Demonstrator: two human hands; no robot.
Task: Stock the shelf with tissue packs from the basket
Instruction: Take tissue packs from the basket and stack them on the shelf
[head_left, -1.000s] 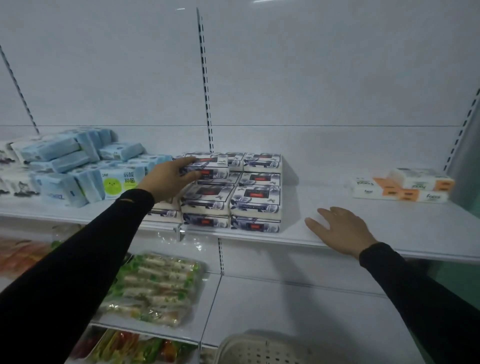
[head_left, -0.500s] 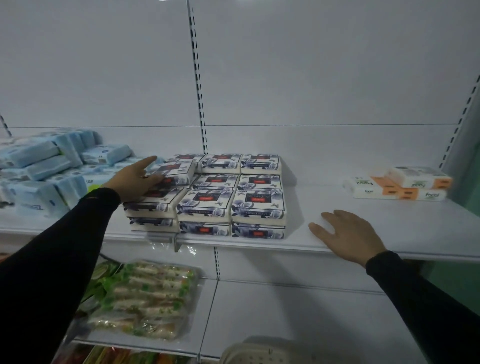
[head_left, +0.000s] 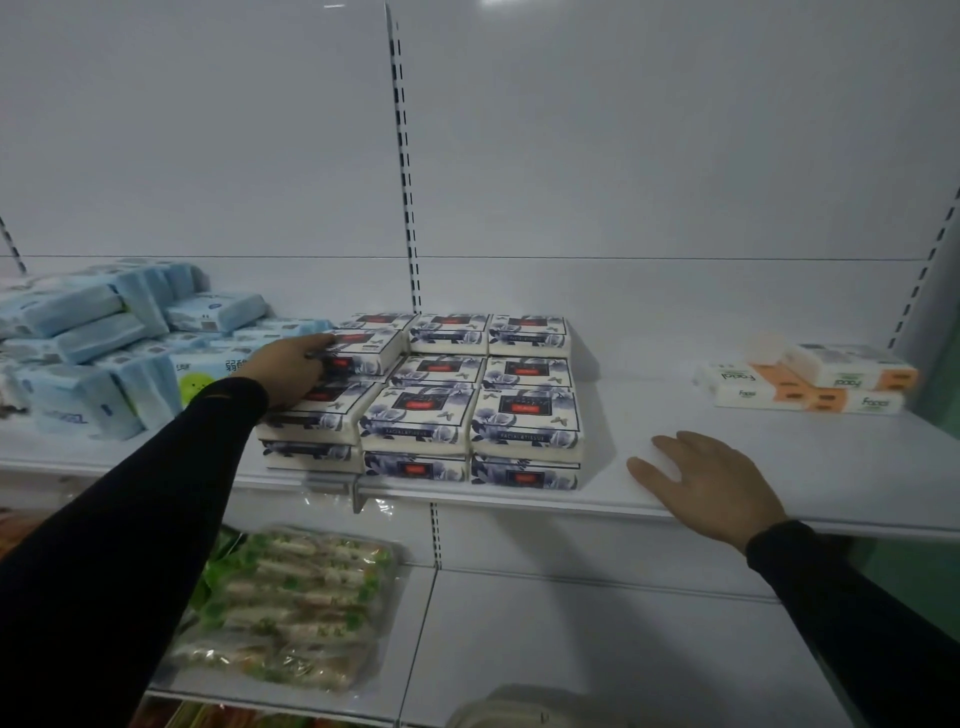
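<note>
clear bags of green-labelled wrapped snacks (head_left: 291, 608) on lower shelf (head_left: 597, 649), slotted upright (head_left: 402, 156)

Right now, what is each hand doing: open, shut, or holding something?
Left hand: grips the top blue-floral white tissue pack on the left stack.
Right hand: open, flat on the white metal shelf, holding nothing.

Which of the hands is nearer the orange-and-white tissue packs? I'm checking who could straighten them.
Right. The right hand lies flat on the shelf, in front and to the left of the orange-and-white tissue packs, apart from them. The left hand is far left, on the blue floral packs.
</note>
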